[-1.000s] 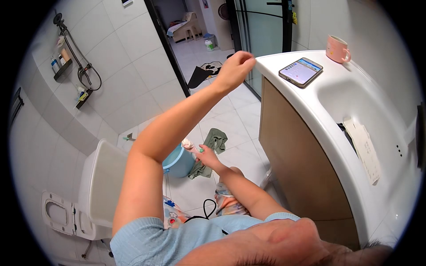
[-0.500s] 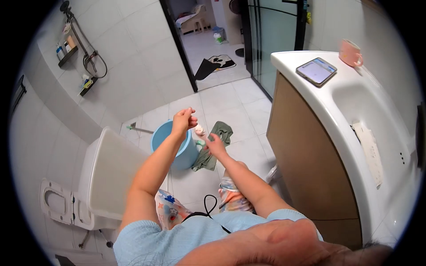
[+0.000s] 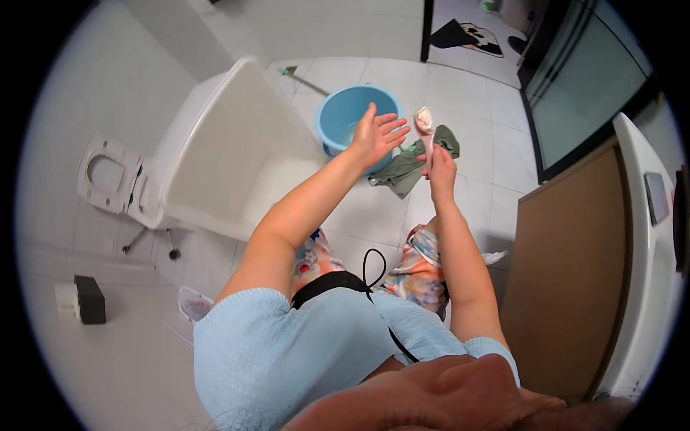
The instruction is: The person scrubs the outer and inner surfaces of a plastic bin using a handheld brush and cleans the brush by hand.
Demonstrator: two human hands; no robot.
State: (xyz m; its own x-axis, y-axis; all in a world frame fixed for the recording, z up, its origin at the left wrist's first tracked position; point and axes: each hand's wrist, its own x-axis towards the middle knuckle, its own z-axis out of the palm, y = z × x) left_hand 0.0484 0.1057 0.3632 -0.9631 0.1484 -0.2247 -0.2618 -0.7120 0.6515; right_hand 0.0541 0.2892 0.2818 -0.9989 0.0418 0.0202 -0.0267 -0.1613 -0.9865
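My right hand (image 3: 441, 172) is closed around the pink handle of a small tool (image 3: 425, 122) with a rounded, whitish head pointing up and away. I cannot make out whether that head is a brush or a scoop. To its left, my left hand (image 3: 379, 136) is spread, palm up and holding nothing, in front of the right rim of a light blue bucket (image 3: 338, 108). A grey-green cloth garment (image 3: 397, 174) lies crumpled on the floor beside the bucket, partly behind both hands.
A large white tub (image 3: 215, 144) stands at left, beside a toilet seat (image 3: 106, 174). Behind the bucket lies a long-handled tool (image 3: 310, 84). A brown cabinet (image 3: 568, 266) with a white top carrying a phone (image 3: 656, 197) is at right. A glass door (image 3: 589, 93) and patterned mat (image 3: 480, 39) lie beyond.
The view has swung left and downward. My left hand has gone from curled fingers to spread flat. In my right hand, the pink-handled tool now stands out more upright.
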